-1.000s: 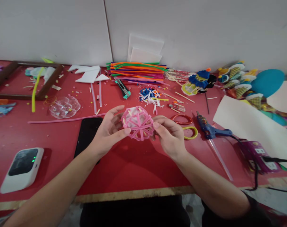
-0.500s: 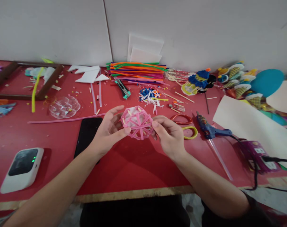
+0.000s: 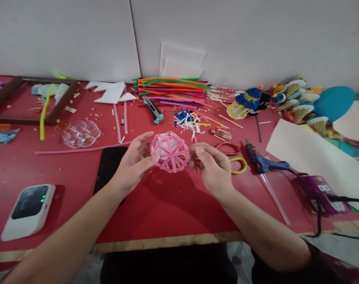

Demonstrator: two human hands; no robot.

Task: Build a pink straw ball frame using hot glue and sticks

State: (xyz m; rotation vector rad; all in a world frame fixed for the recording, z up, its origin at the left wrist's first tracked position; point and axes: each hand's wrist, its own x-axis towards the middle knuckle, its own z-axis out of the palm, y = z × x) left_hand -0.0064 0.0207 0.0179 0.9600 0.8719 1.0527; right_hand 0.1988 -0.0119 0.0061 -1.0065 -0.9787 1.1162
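Note:
A small round pink frame point(image 3: 171, 153) with spokes like a wheel is held above the red table. Pink pipe-cleaner strips seem to form it, with pale stick pieces and something white inside. My left hand point(image 3: 138, 161) grips its left side, thumb in front and fingers behind. At its right edge is my right hand point(image 3: 211, 165), fingers curled and thumb raised close to the rim. Whether those fingertips touch the frame or pinch something small, I cannot make out. A black phone point(image 3: 108, 167) lies partly under my left hand.
Scissors with red and yellow handles point(image 3: 239, 165) and a blue glue gun point(image 3: 260, 159) lie right. Behind are a cutter knife point(image 3: 154, 111), cut scraps point(image 3: 187, 120) and bundled pipe cleaners point(image 3: 171, 90). A white device point(image 3: 28, 213) sits left; a power strip point(image 3: 318, 195) right.
The pink frame has shifted slightly left and up and turned a little in my left hand. My right thumb has come off its edge, and the right hand has drawn slightly away.

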